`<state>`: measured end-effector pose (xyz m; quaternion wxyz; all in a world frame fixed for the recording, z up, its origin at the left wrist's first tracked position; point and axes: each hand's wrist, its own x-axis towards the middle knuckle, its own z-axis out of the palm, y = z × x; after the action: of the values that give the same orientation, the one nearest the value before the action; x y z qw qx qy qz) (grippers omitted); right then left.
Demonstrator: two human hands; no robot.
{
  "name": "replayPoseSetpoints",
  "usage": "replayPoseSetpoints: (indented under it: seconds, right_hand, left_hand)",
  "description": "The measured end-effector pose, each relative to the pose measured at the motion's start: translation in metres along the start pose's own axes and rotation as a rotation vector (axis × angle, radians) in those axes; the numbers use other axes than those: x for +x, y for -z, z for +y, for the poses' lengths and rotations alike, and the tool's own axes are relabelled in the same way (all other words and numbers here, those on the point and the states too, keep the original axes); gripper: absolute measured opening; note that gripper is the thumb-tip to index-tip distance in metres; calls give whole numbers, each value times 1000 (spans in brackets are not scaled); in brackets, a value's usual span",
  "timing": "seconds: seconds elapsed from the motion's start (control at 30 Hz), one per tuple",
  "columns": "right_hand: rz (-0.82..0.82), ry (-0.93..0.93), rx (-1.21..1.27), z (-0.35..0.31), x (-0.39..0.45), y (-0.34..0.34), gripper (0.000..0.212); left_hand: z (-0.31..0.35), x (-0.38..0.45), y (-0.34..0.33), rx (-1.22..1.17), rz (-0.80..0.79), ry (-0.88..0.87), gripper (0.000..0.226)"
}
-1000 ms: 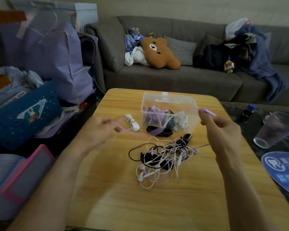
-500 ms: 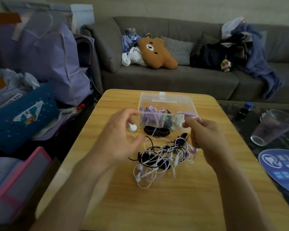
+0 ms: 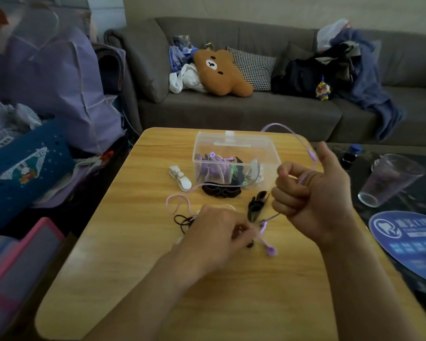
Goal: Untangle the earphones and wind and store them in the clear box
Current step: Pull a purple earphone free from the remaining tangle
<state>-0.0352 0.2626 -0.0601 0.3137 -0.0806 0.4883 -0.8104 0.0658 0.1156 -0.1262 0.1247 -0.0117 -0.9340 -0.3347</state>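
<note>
A clear box (image 3: 234, 146) stands open at the far middle of the wooden table (image 3: 231, 291), with purple and dark wound earphones inside. My right hand (image 3: 312, 195) is raised beside the box, fingers curled round a purple earphone cable (image 3: 303, 143) that arcs over it, thumb up. My left hand (image 3: 219, 235) lies lower on the tangled earphones, pinching the purple cable near its earbud (image 3: 271, 251). Most of the tangle is hidden under this hand; black loops (image 3: 182, 221) and a purple loop (image 3: 175, 203) stick out to its left.
A white clip (image 3: 180, 178), a black wound bundle (image 3: 220, 190) and a black clip (image 3: 256, 205) lie near the box. A clear cup (image 3: 391, 180) and a blue round fan (image 3: 408, 244) sit on the right. Grey sofa behind, bags and a blue basket (image 3: 22, 168) left.
My right hand rose and curled round the purple cable, thumb up. My left hand dropped onto the tangle and took the cable near the earbud. The purple cable now arcs over the box.
</note>
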Motion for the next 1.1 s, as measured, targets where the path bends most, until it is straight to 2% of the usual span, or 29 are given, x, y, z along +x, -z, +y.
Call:
replayPoseSetpoints:
  seconds: [0.1,0.17,0.33,0.4,0.47,0.53,0.67,0.77,0.9,1.0,1.1]
  right_hand:
    - [208,59,-372,-5,1,11,48]
    - [223,74,-679,-6,1,14,41]
    - [-137,-96,-1364,9,-1,5,26]
    - [-208,-127,-1506,16,2,5,22]
    - [-302,-106,-1469,17,3,5,20]
    - [-342,-69,-1250,14,1,5,22]
    - [-211,106,-716,4,-1,9,24]
    - [-165,185,-550,3,0,9,19]
    - [-133,272,-632,11,1,4,30]
    - [-136,296,-751,15,-1,-3,32]
    - [-116,310,-963,22,1,-10,22]
  left_hand:
    - [-12,2,20,209,-67,46,20]
    - [-20,2,29,234,-77,71,15]
    - [-31,0,35,102,73,69,9]
    - [-35,0,37,55,82,75,9]
    - [-39,-1,40,15,86,92,10]
    - [-42,-1,45,5,97,125,12]
    - [-48,-1,53,0,155,178,14]
    - [-49,-2,58,-1,200,210,18]
    - [-47,-1,55,59,277,249,19]
    - [-46,-1,51,58,340,237,6]
    - [-37,-1,50,-45,317,166,23]
